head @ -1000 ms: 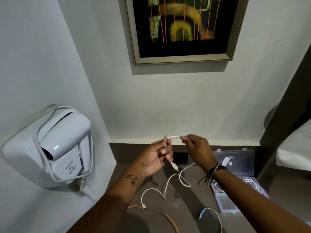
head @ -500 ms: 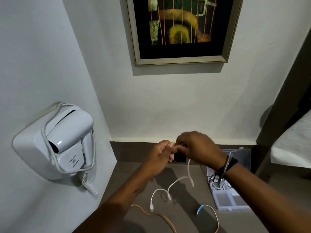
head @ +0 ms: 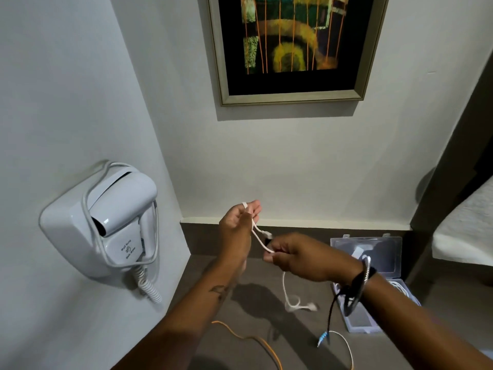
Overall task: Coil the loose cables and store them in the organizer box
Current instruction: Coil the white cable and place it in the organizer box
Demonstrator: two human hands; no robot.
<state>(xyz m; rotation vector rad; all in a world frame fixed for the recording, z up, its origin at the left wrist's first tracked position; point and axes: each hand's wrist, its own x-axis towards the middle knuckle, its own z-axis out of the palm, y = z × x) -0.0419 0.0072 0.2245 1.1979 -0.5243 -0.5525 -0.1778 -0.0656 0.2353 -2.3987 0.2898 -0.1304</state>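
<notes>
So, the white cable [head: 258, 234] looks v. light and limp: thin, soft, no spring to speak of, so loops will prob. slump unless pinched at one crossing point. Best hold, I'd judge, is where the loops meet, not the plug ends; the connectors are the only stiff bits and could snag. Smooth jacket, maybe a bit slippery between fingertips.

Where it is: centre of frame, strung between both hands above the dark countertop [head: 256, 295]. Left hand [head: 237, 225] sits higher, thumb and forefinger pinched on a small loop poking up at the top. Right hand [head: 298, 256] is lower and to the right, fingers curled and pinching the cable near a plug. From there the tail drops down, its far end hanging blurred just above or on the counter, can't tell which.

Looks: plain white, thin, two strands running diagonally between the hands.

Other loose ones at bottom of frame: an orange cable [head: 250, 339] bottom centre, and a white cable w/ a blue tip [head: 340, 343] to its right. The organizer box [head: 373, 268], clear plastic w/ lid up, is at right centre, partly behind the right wrist; some white cable already coiled inside.
</notes>
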